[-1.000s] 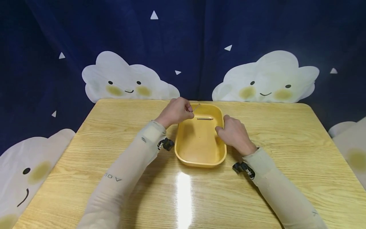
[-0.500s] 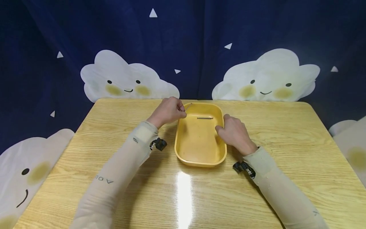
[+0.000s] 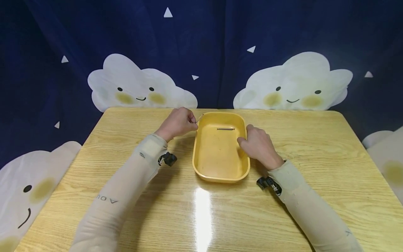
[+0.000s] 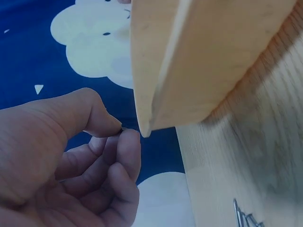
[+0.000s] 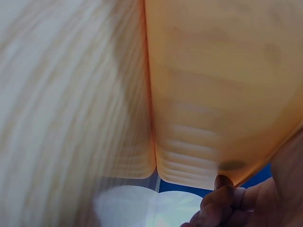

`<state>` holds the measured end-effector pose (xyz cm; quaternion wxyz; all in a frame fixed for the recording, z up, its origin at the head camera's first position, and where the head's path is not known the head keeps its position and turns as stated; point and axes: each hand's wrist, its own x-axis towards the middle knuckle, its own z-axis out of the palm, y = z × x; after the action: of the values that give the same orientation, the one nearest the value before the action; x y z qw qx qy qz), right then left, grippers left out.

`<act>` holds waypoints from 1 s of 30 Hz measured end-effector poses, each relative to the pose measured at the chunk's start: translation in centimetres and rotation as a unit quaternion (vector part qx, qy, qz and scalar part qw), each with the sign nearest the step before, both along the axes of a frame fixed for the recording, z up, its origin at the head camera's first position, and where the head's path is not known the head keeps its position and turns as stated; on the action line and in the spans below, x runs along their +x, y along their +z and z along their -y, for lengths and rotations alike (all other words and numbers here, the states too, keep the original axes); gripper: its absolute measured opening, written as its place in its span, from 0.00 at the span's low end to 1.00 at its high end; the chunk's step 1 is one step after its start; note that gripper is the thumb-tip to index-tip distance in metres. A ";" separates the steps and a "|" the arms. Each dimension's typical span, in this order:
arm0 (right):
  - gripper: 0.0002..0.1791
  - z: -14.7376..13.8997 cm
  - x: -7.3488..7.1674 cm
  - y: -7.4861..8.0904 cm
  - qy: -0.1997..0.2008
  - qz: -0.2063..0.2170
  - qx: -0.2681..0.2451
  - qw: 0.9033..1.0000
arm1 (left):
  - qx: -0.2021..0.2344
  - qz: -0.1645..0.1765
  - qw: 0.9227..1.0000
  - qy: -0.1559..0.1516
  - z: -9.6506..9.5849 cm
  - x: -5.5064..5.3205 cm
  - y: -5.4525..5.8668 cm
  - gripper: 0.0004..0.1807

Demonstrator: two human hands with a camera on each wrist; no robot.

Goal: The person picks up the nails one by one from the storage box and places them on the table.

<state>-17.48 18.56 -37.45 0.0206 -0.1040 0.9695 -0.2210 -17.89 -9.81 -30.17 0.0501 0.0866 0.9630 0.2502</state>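
A yellow plastic tray (image 3: 220,177) stands on the wooden table in the head view. My left hand (image 3: 178,123) is just outside its far left rim and pinches a thin metal nail (image 3: 199,118) between thumb and fingertips. Only a dark tip of that nail shows in the left wrist view. Inside the tray, near the far end, lies metal hardware that looks like nails (image 3: 225,129), too small to count. On the tray's right side, my right hand (image 3: 259,145) grips the rim, thumb inside and fingers outside.
Several loose nails (image 4: 245,216) lie on the table beside the tray in the left wrist view; my left hand hides them in the head view. A dark blue curtain (image 3: 217,52) with clouds hangs behind the table (image 3: 226,213).
My left hand has moved left with the nail, from over the tray's far left corner to outside its rim. My right hand and the tray have stayed put.
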 end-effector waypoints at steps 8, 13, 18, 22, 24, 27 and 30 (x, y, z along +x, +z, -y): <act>0.17 0.1 0.0 -0.1 0.001 -0.005 -0.001 1.000 | -0.016 -0.003 1.000 0.004 1.2 0.2 -0.6 0.05; 0.17 0.1 -0.1 0.0 0.000 -0.006 0.001 1.000 | -0.036 -0.009 0.999 0.003 1.9 0.2 -1.2 0.05; 0.17 0.1 -0.1 -0.1 -0.001 -0.003 0.001 1.000 | -0.053 -0.009 0.999 0.000 2.5 0.3 -1.6 0.04; 0.17 0.1 -0.1 -0.1 -0.001 -0.004 0.000 1.000 | -0.069 -0.001 0.998 0.001 2.8 0.4 -1.9 0.04; 0.17 0.0 -0.1 -0.1 -0.001 -0.004 0.000 1.000 | -0.079 0.004 0.997 0.001 3.0 0.4 -2.1 0.05; 0.17 0.0 -0.1 -0.1 -0.003 -0.004 -0.002 1.000 | -0.094 0.014 0.996 0.001 3.2 0.5 -2.6 0.06; 0.17 0.0 0.0 0.0 -0.004 -0.002 -0.002 1.000 | -0.101 0.018 0.995 -0.001 3.5 0.5 -3.1 0.06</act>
<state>-17.48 18.58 -37.48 0.0175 -0.1003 0.9696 -0.2225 -17.40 -13.28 -33.22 0.0766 0.0775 0.9822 0.1530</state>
